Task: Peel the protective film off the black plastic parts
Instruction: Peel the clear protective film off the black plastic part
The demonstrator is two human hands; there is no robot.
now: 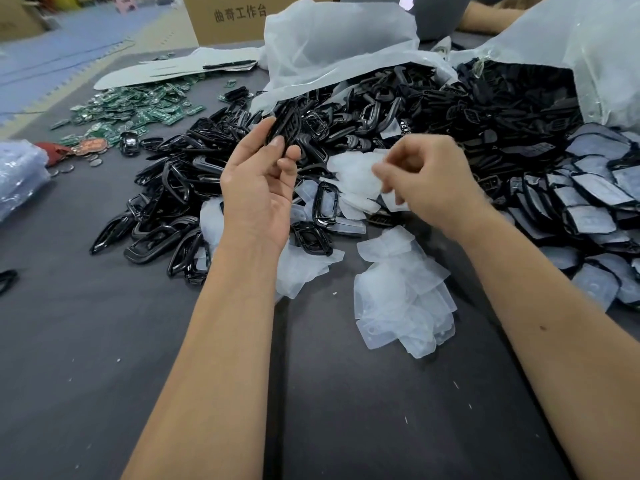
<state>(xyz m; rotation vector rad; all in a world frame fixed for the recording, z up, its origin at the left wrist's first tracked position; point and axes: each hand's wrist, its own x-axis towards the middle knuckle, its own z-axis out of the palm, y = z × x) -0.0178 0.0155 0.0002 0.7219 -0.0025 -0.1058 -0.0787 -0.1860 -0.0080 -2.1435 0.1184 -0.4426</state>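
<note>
My left hand (258,188) grips a black plastic frame part (282,128) between thumb and fingertips, held upright above the pile. My right hand (427,181) pinches a piece of clear protective film (349,171) a little to the right of that part, apart from it. A big heap of black plastic parts (398,109) spills from a torn clear bag across the dark cloth. Parts with film on them (588,199) lie in rows at the right. Peeled films (401,292) are piled between my forearms.
Green circuit boards (138,109) are scattered at the far left, with coins and a red pouch (52,152) near them. A bubble-wrap bundle (17,174) lies at the left edge. A cardboard box (239,19) stands behind. Another person's arm (485,15) rests at the back.
</note>
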